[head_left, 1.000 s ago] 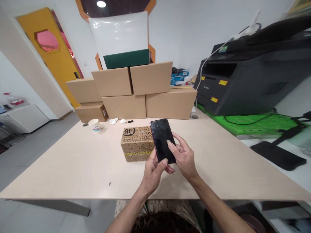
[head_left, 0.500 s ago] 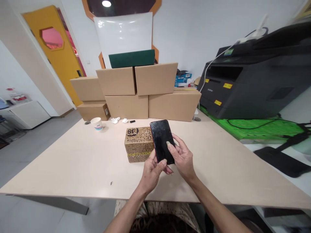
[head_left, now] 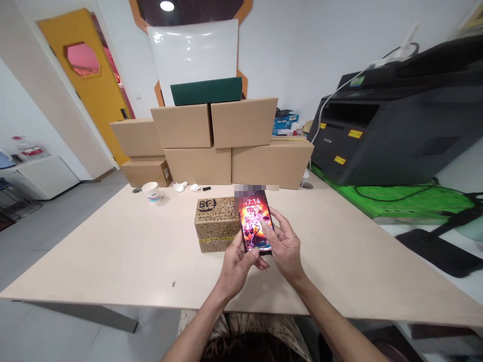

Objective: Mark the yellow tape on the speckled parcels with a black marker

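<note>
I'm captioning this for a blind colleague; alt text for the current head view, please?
A person's left hand and right hand hold a lit phone above a table, with a parcel partly behind the phone. Cardboard boxes are stacked farther back; a paper cup stands left, a printer right.

It is bright. A round light (head_left: pixel 167 5) shines up top, the white sheet (head_left: pixel 194 58) has shiny spots, and the phone (head_left: pixel 252 223) glows. Its top corner looks blocky. The printer (head_left: pixel 400 136) looks stretched.
</note>
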`<state>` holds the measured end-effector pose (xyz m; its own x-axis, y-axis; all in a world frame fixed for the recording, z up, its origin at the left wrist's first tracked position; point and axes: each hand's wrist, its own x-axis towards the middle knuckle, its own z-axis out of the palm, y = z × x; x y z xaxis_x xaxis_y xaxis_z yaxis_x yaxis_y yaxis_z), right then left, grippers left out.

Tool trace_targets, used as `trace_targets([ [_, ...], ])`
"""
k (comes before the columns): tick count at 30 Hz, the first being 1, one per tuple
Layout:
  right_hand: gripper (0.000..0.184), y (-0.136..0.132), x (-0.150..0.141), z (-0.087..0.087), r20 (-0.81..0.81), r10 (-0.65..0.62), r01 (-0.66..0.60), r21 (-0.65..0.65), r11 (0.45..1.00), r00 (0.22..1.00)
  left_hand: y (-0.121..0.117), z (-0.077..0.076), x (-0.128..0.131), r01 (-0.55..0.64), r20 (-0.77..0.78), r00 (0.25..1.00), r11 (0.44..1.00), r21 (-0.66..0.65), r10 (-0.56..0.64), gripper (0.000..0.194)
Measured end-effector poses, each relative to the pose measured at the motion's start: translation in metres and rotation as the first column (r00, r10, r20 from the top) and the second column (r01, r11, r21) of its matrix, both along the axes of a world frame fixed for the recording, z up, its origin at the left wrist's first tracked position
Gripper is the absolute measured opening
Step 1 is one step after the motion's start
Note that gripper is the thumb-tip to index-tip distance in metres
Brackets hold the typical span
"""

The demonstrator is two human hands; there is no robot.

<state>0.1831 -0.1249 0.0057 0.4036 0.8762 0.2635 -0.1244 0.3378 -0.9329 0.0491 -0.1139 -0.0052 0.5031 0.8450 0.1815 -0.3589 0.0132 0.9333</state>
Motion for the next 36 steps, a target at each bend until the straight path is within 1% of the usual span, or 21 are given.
trace_targets([
  [2,0.070,-0.001,0.000,0.000,-0.021,-0.014,0.014,-0.003,1.000,1.000,0.000,-0.001,0.001,0.013,0.008,1.000,1.000,0.009,-0.013,0.068],
  [6,0.082,-0.002,0.001,-0.003,-0.110,-0.041,0.038,-0.030,0.999,0.993,-0.001,-0.002,0.003,0.043,-0.004,0.999,0.999,0.025,-0.043,0.069],
  [9,0.085,-0.003,0.013,-0.009,-0.132,-0.104,0.102,-0.025,0.994,0.986,-0.003,-0.007,0.002,0.074,-0.059,0.996,0.997,0.026,-0.073,0.082],
  [12,0.081,0.002,0.042,-0.020,-0.122,-0.253,0.252,-0.022,0.967,0.960,-0.004,-0.015,-0.003,0.058,-0.119,0.991,0.998,0.017,-0.056,0.092],
  [15,0.077,0.012,0.083,-0.035,-0.095,-0.408,0.401,-0.085,0.912,0.908,-0.005,-0.022,-0.011,0.026,-0.159,0.987,1.000,0.019,-0.022,0.088],
  [17,0.079,0.019,0.111,-0.046,-0.064,-0.479,0.465,-0.158,0.871,0.876,-0.005,-0.024,-0.015,0.007,-0.174,0.985,1.000,0.025,-0.003,0.083],
  [19,0.078,0.027,0.134,-0.058,-0.019,-0.502,0.487,-0.213,0.847,0.865,-0.005,-0.025,-0.017,0.002,-0.188,0.982,1.000,0.030,0.004,0.078],
  [22,0.076,0.036,0.157,-0.076,0.052,-0.479,0.473,-0.284,0.834,0.876,-0.007,-0.026,-0.018,0.010,-0.213,0.977,1.000,0.022,-0.005,0.071],
  [26,0.063,0.045,0.173,-0.091,0.220,-0.426,0.478,-0.337,0.811,0.877,-0.009,-0.028,-0.020,0.015,-0.240,0.971,1.000,0.019,-0.010,0.068],
  [29,0.054,0.046,0.180,-0.093,0.306,-0.398,0.493,-0.362,0.791,0.865,-0.008,-0.030,-0.022,0.014,-0.250,0.968,1.000,0.019,-0.009,0.068],
  [32,0.047,0.042,0.185,-0.090,0.392,-0.361,0.508,-0.389,0.768,0.846,-0.007,-0.032,-0.025,0.004,-0.264,0.965,1.000,0.016,0.000,0.068],
  [33,0.044,0.040,0.185,-0.088,0.456,-0.332,0.523,-0.400,0.753,0.826,-0.007,-0.032,-0.026,0.002,-0.272,0.962,1.000,0.012,0.001,0.068],
  [34,0.043,0.038,0.185,-0.085,0.547,-0.278,0.543,-0.413,0.731,0.790,-0.007,-0.033,-0.027,0.003,-0.279,0.960,1.000,0.008,0.000,0.068],
  [35,0.043,0.035,0.184,-0.082,0.651,-0.196,0.568,-0.428,0.703,0.734,-0.007,-0.033,-0.027,0.004,-0.286,0.958,1.000,0.003,-0.003,0.069],
  [36,0.044,0.033,0.183,-0.078,0.746,-0.093,0.594,-0.442,0.672,0.660,-0.007,-0.033,-0.028,0.007,-0.291,0.957,1.000,-0.002,-0.007,0.069],
])
